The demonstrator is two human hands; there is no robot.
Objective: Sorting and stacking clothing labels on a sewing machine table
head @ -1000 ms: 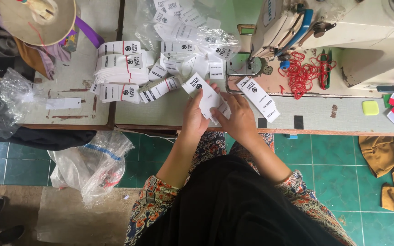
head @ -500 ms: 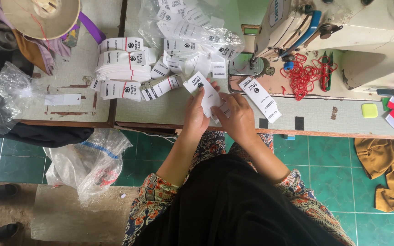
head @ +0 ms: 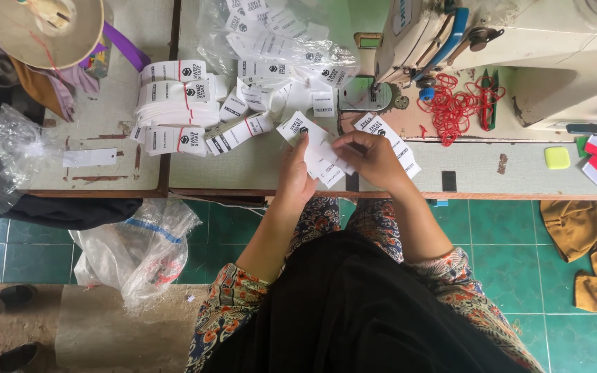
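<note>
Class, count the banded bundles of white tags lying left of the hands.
4 clear: three stacked at left, one angled beside them. Others may hide under loose tags.

You see white tags [head: 316,148] with black print, red rubber bands [head: 454,107], a teal tiled floor [head: 506,235], and your floral sleeves [head: 226,311].

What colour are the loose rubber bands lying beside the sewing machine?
The rubber bands are red, a tangled heap on the table by the sewing machine; the head view shows them clearly.

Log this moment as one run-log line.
left hand: holds white tags | right hand: pinching same tags | nearby: banded tag bundles, red rubber bands, sewing machine
</note>
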